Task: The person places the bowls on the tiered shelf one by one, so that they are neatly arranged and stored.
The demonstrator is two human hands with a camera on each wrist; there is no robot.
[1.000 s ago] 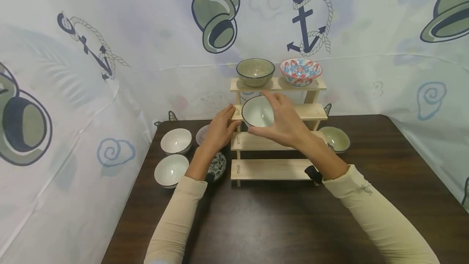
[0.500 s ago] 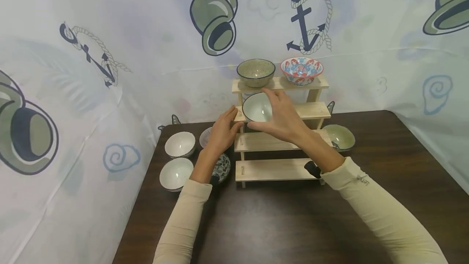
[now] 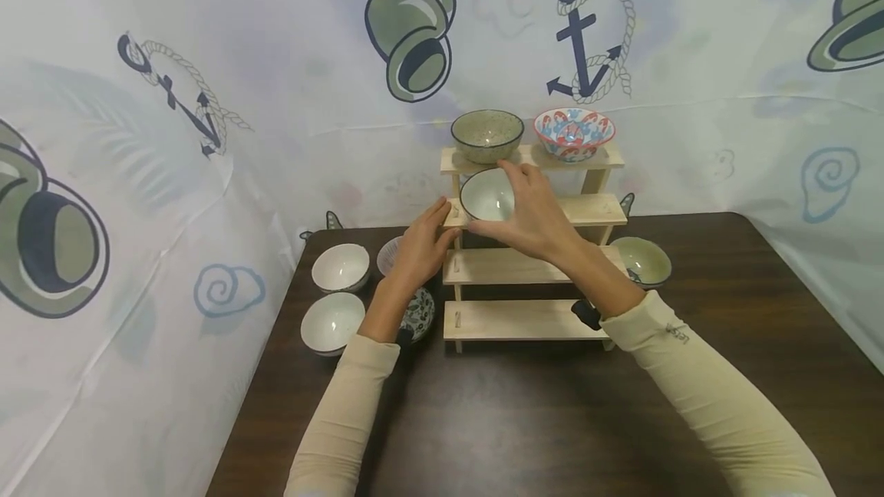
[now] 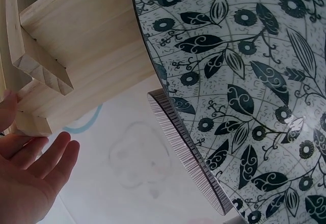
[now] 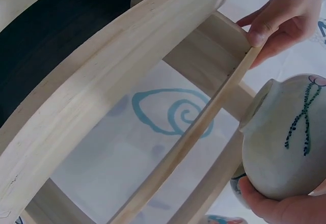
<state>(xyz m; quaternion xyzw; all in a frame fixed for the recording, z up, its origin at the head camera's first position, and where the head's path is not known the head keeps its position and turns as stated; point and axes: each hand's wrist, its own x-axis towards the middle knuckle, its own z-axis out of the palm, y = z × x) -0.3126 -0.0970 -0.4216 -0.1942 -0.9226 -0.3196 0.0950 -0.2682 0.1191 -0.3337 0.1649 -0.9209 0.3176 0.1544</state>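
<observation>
"Two bowls sit on the top shelf of the wooden rack [image 3: 528,320], the speckled bowl [image 3: 486,143] and the red-rimmed bowl [image 3: 575,138]: that tier looks done!"

"And the third?"

"At the rack's second shelf from the top: a dark-rimmed white bowl [image 3: 486,198], the right hand [image 3: 533,213] curved widely round its side, gripping it. Whether it touches the wood, I can't tell."

"Left hand [image 3: 423,245]?"

"Pinching that shelf's left end between thumb and fingers."

"So what's left, would you judge?"

"Five pieces are off the rack. Left of it, a rear white bowl [image 3: 340,267], a front white bowl [image 3: 333,323], plus a ribbed bowl [image 3: 388,253] and a floral dish [image 3: 420,313], both partly hidden; right of it, a green bowl [image 3: 644,259]."

"Surroundings?"

"Dark wood-grain table [image 3: 497,413] under the rack, pale cloth [image 3: 290,60] behind, printed with shells and anchors!"
</observation>
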